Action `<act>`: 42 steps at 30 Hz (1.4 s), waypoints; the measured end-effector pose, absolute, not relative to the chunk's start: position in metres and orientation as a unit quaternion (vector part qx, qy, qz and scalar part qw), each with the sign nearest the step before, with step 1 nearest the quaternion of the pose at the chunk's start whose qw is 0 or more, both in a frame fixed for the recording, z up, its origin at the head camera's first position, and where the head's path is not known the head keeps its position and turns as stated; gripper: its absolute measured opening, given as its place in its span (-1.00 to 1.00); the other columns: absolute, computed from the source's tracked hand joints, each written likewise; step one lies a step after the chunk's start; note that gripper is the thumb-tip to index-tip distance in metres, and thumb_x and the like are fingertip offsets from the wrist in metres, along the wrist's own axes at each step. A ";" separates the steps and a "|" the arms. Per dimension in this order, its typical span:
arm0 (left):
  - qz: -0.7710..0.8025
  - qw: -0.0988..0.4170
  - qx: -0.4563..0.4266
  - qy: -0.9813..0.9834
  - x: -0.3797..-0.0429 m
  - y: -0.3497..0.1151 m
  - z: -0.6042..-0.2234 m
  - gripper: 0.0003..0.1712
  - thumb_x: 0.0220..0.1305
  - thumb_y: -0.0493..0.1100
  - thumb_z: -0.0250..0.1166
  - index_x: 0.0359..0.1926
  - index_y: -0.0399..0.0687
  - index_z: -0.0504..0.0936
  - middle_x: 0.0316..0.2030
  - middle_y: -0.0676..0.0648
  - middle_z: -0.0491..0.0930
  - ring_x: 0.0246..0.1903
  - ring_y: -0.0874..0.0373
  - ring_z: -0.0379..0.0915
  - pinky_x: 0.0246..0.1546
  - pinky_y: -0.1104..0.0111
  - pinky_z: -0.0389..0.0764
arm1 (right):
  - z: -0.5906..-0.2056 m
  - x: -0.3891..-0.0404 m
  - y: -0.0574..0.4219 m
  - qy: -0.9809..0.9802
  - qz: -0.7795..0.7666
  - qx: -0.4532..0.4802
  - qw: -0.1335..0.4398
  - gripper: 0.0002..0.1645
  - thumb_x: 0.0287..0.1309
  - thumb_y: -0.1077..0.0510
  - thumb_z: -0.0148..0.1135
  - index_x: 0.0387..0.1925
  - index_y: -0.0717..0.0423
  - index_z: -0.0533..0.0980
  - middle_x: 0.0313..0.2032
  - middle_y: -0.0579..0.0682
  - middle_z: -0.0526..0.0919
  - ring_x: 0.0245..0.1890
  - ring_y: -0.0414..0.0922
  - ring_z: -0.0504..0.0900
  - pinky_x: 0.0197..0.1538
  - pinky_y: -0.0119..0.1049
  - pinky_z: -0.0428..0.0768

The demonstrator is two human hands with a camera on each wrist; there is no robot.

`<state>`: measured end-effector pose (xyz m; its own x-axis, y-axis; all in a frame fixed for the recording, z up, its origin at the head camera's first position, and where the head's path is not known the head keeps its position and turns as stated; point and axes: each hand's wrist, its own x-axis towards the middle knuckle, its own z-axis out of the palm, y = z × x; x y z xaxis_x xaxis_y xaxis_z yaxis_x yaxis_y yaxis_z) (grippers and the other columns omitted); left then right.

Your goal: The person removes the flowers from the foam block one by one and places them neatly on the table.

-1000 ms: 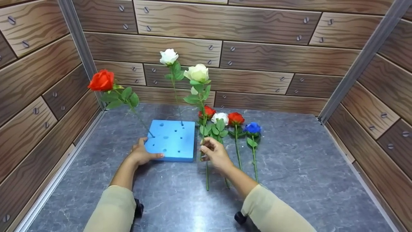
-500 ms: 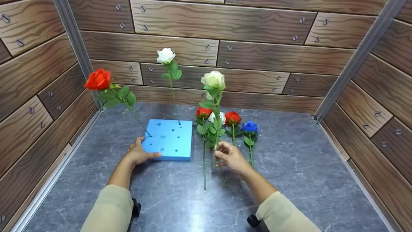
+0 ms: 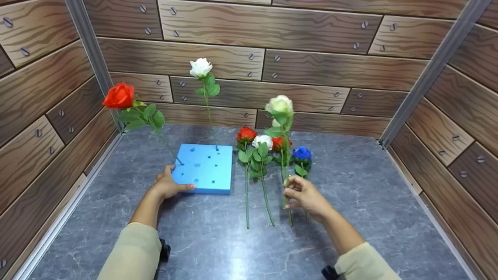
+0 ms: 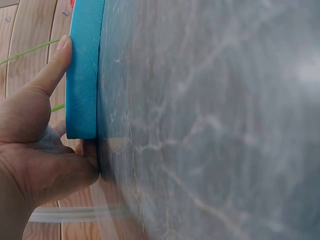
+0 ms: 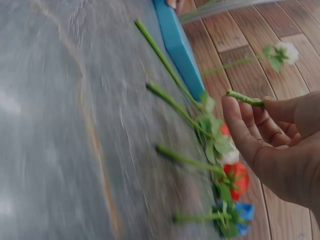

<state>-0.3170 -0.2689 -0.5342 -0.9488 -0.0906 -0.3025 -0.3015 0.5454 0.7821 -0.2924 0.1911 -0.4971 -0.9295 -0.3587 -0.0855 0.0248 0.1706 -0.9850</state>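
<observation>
My right hand (image 3: pixel 305 194) pinches a pale cream-green rose (image 3: pixel 279 105) low on its stem and holds it upright over the lying flowers. In the right wrist view the cut end of the stem (image 5: pixel 242 98) pokes out between thumb and fingers. On the left, my left hand (image 3: pixel 167 184) grips the near left corner of a blue foam block (image 3: pixel 206 167), thumb along the front edge and fingers at the side. Several holes dot the block's top. A red rose (image 3: pixel 118 96) leans left out of it, and a white rose (image 3: pixel 200 68) stands at its back.
Right of the block lie a red rose (image 3: pixel 246 134), a white rose (image 3: pixel 262 142), a second red rose (image 3: pixel 277 144), partly covered by the held one, and a blue rose (image 3: pixel 302 153). Wood-patterned walls (image 3: pixel 218 27) enclose the grey marbled table (image 3: pixel 369 202).
My right hand has carried the cream-green rose rightward, away from the block and across the lying roses, and slightly lower. The left hand keeps its place on the foam block.
</observation>
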 end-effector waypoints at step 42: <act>0.467 0.107 -0.112 0.871 -0.319 -0.270 -0.540 0.50 0.13 0.23 0.68 0.74 -0.06 -0.18 0.66 -0.53 -0.19 0.66 -0.50 -0.17 0.64 -0.30 0.14 | -0.524 -0.278 0.349 0.749 -0.606 -0.037 0.266 -0.85 0.56 0.33 0.15 0.05 0.20 0.39 -0.27 -0.08 0.59 -0.28 -0.21 0.65 -0.12 -0.25 0.83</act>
<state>-0.3193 -0.2699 -0.5396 -0.9521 -0.0957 -0.2904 -0.2949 0.5385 0.7894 -0.2782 0.3488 -0.5242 -0.8558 -0.3778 -0.3533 0.2671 0.2623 -0.9273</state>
